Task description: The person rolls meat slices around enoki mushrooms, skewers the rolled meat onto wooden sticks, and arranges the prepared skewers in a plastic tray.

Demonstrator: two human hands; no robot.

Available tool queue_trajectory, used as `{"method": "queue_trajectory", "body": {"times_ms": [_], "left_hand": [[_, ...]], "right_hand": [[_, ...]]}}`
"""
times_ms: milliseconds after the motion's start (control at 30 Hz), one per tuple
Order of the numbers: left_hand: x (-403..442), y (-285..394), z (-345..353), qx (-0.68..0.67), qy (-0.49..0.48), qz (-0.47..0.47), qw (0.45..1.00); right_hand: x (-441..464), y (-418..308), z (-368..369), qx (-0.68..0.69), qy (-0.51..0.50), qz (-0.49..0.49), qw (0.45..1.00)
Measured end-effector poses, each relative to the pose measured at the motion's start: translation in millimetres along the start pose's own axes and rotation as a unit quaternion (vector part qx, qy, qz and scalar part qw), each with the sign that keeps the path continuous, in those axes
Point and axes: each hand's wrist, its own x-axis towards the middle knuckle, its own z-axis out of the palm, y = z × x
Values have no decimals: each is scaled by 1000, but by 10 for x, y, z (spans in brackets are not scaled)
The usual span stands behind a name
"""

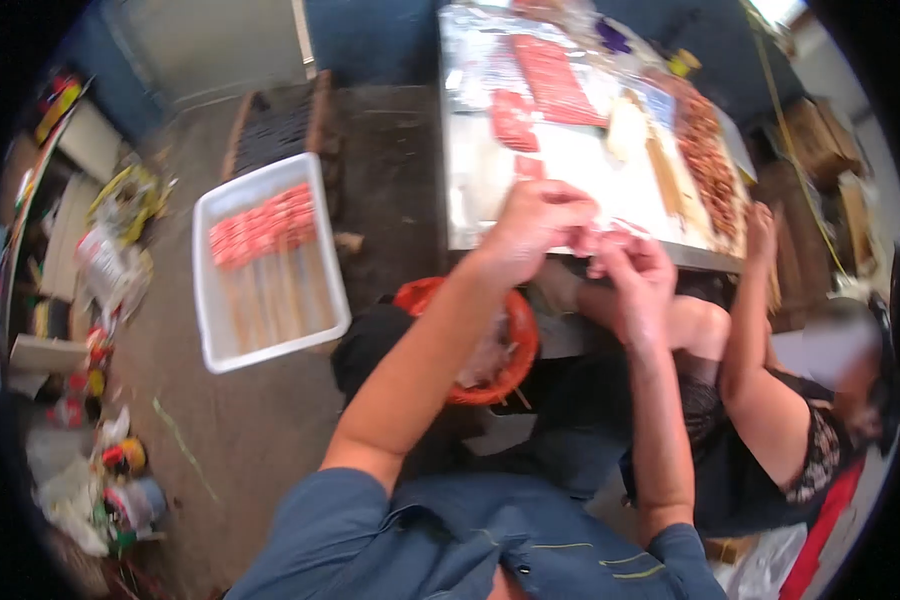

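Note:
My left hand and my right hand meet in front of the near edge of the table, fingers pinched closed. Between the fingertips shows a small pink piece of raw meat, which my right fingers grip. What my left fingers pinch is blurred; no stick can be made out there. On the table just beyond lie pink slabs of meat skewers and a smaller meat stack. A bundle of wooden skewers lies beside a long pile of loose meat pieces.
A white tray with rows of meat skewers stands at the left. Below my forearms is an orange bucket with a plastic liner. Another person sits at the right, one hand by the table. Cluttered shelves line the far left.

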Motion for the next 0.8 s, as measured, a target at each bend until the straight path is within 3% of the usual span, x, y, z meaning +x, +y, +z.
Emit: {"method": "queue_trajectory", "body": {"times_ms": [167, 367, 467, 533, 567, 633, 700, 800], "left_hand": [[-40, 64, 43, 11, 14, -31, 999], [-37, 31, 27, 57, 24, 2, 998], [-14, -5, 33, 127, 10, 40, 991], [-17, -41, 63, 254, 33, 109, 961], [-16, -46, 62, 253, 31, 108, 961], [-15, -44, 46, 434, 3, 201, 878], [-8, -70, 33, 459, 5, 219, 861], [8, -118, 11, 478, 15, 225, 849]], "right_hand": [[38, -187, 186, 74, 45, 41, 995], [86, -110, 179, 126, 58, 23, 990], [103, -68, 159, 112, 73, 11, 991], [123, -18, 143, 93, 81, 4, 992], [135, 26, 131, 42, 89, -1, 995], [138, 71, 100, -8, 98, -6, 995], [135, 89, 61, -239, 79, -64, 966], [114, -48, 119, -331, 69, -62, 939]]}}
